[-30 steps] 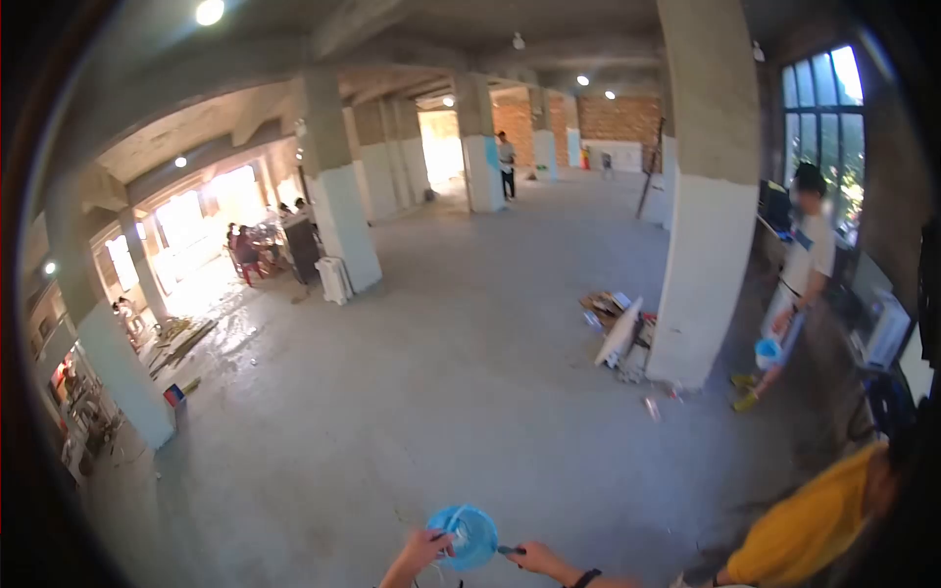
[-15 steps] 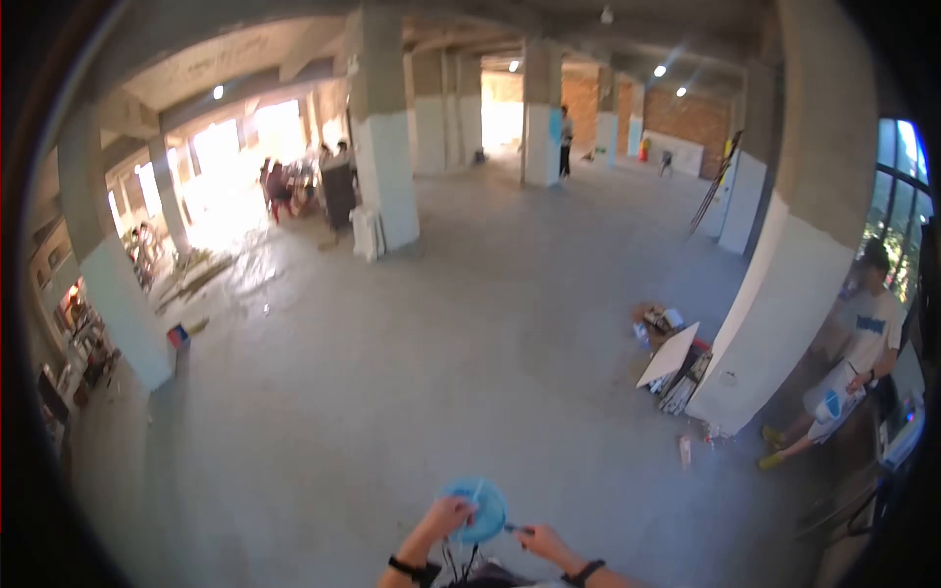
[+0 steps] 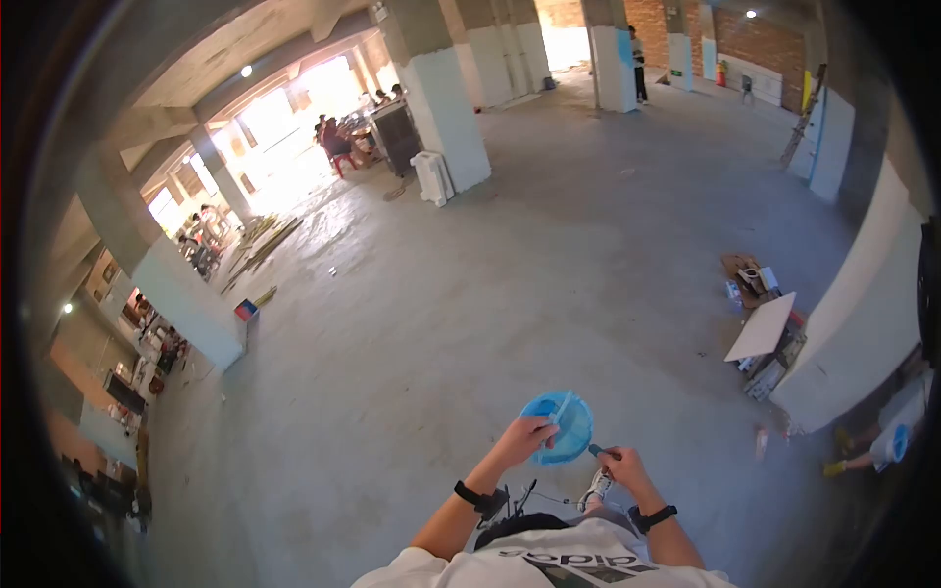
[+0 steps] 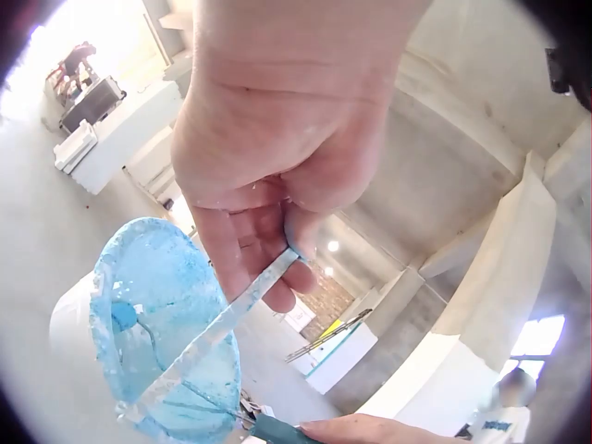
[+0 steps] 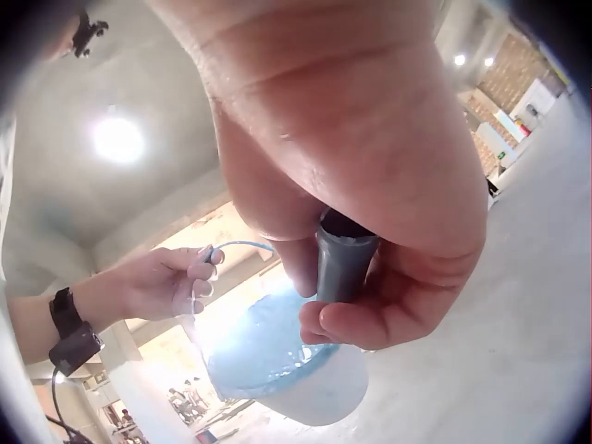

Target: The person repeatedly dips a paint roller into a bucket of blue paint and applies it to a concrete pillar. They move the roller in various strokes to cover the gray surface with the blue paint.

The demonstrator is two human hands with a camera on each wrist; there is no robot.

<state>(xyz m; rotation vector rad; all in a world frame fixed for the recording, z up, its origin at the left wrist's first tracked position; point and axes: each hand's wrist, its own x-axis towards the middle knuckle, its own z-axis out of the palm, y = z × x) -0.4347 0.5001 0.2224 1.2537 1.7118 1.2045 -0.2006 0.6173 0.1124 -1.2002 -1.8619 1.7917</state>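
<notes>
Below centre in the head view is a bucket (image 3: 580, 416), its inside coated with light blue paint. My left hand (image 3: 528, 441) pinches its paint-smeared handle (image 4: 208, 340), a band crossing the opening in the left wrist view. My right hand (image 3: 627, 467) grips the dark grey grip (image 5: 344, 268) of a wire-framed tool. The wire runs into the bucket to a small blue roller end (image 4: 123, 316). The bucket hangs tilted in the left wrist view, and its white outer wall (image 5: 319, 393) shows in the right wrist view.
A pillar (image 3: 863, 304) stands at the right, with a leaning board (image 3: 763, 326) and scraps beside it. At the right edge a person holds another blue bucket (image 3: 894, 443). Planks (image 3: 267, 245) lie on the floor at the left, near another pillar (image 3: 186, 299).
The head view has tilted down and turned, bringing my forearms and shirt into view. The yellow-clad person has left the frame. Both hands keep their holds; the bucket appears higher and farther right.
</notes>
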